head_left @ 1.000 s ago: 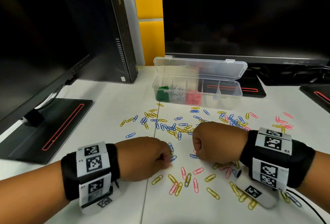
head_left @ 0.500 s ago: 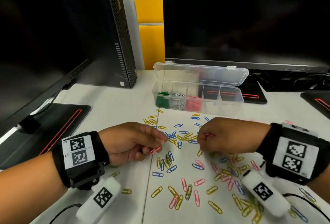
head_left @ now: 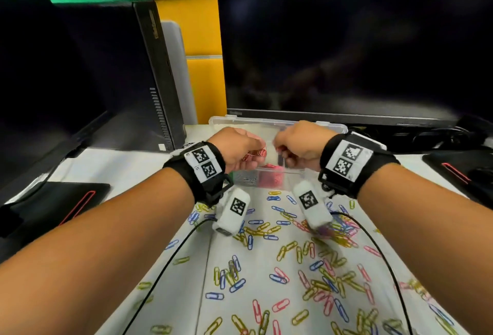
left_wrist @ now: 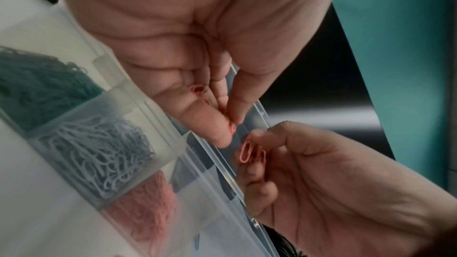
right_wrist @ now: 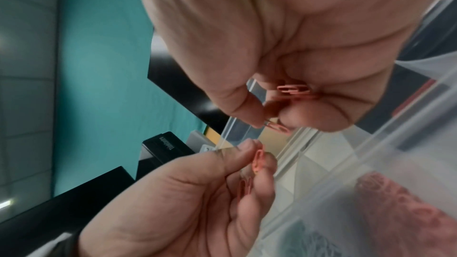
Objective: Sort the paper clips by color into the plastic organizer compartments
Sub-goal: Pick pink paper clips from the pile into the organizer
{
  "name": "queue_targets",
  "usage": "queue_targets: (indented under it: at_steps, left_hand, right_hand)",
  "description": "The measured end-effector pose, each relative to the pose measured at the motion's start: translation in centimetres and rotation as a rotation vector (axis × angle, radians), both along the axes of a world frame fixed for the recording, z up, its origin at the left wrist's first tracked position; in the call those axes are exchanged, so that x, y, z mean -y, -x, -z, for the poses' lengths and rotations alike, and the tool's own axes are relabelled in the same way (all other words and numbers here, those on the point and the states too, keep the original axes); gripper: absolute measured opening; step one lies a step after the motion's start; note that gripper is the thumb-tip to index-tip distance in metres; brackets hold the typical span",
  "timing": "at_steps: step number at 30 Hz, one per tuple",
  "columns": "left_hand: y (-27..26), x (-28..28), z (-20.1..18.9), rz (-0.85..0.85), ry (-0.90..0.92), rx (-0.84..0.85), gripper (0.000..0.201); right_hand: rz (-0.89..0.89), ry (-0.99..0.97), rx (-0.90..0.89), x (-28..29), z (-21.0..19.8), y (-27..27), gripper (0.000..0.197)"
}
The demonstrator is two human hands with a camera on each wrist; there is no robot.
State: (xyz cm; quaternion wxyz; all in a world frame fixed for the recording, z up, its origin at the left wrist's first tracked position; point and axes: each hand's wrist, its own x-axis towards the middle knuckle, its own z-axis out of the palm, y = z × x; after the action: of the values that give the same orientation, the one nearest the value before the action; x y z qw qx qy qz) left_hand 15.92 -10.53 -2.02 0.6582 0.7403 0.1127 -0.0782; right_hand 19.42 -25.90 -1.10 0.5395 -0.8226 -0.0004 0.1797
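Pink paper clips held over the plastic organizer; sorting part done.
Left hand and right hand each pinch several pink clips between thumb and curled fingers, above the pink compartment; green, white and pink compartments already hold heaps; further compartments appear unfilled; many yellow, blue and pink loose clips lie scattered on the table, so the larger share seems left; clips are small coated wire loops, light and prone to tangle.
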Motion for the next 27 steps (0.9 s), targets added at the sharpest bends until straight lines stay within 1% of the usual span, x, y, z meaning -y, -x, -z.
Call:
queue_targets:
  at_steps: [2, 5, 10, 14, 17, 18, 21, 22, 25, 27]
  left_hand:
    - [-0.4, 0.1, 0.1, -0.032, 0.033, -0.007, 0.013]
    - [-0.4, 0.2, 0.0, -0.024, 0.086, -0.019, 0.011]
    - [-0.6, 0.1, 0.4, -0.027, 0.120, -0.027, 0.020]
    - [-0.5, 0.3, 0.3, -0.002, 0.114, -0.018, 0.018]
    - [-0.7, 0.5, 0.2, -0.033, 0.110, -0.009, 0.030]
    - [-0.8, 0.5, 0.1, -0.040, 0.103, -0.007, 0.030]
    - [-1.1, 0.8, -0.2, -0.036, 0.047, -0.011, 0.022]
    - [-1.1, 0.9, -0.3, -0.032, 0.041, -0.017, 0.022]
    - [-1.3, 1.3, -0.7, -0.016, 0.058, -0.052, 0.035]
    - [-1.2, 1.6, -0.9, 0.005, 0.063, -0.071, 0.042]
  right_hand:
    - [0.010, -0.027, -0.009, -0.2, 0.1, -0.3, 0.013]
    - [0.019, -0.121, -0.049, 0.0, 0.6, -0.8, 0.007]
    - [-0.001, -0.238, -0.080, 0.3, 0.8, -0.8, 0.015]
    - [-0.077, -0.193, -0.022, 0.1, 0.6, -0.6, 0.028]
    - [-0.115, -0.131, 0.033, 0.1, 0.7, -0.5, 0.036]
    - [-0.116, -0.125, 0.038, 0.1, 0.7, -0.5, 0.037]
    - [-0.104, -0.158, 0.027, 0.2, 0.7, -0.4, 0.041]
    - [-0.094, -0.185, 0.013, 0.3, 0.7, -0.4, 0.042]
    - [-0.083, -0.304, -0.070, 0.7, 0.6, -0.4, 0.044]
    - [-0.122, -0.369, -0.126, 1.1, 0.6, -0.4, 0.046]
